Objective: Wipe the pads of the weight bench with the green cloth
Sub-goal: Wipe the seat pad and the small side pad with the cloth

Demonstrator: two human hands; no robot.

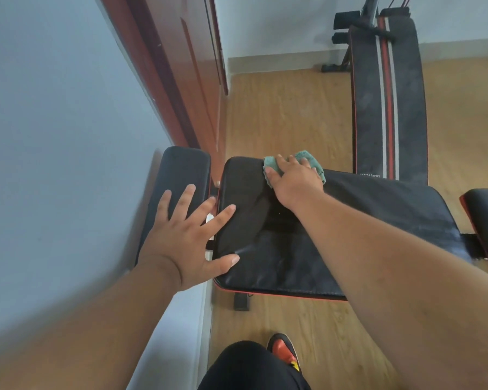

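Right hand (295, 180) presses soft, light green cloth (310, 161) flat on bench pad (378, 209), fingers straight; bunches easily, so palm it. Left hand (189, 235) spread, released.

The wide pad (350, 235) is the landmark. The small pad (181, 175) lies just left of it, against the wall (54, 136). The cloth (310, 161) lies on its far edge, under the right hand (293, 181). The left hand (186, 237) lies spread over its left edge. The second bench (389, 102) stands behind it. A shoe (283, 350) is before it, on the floor (288, 114).
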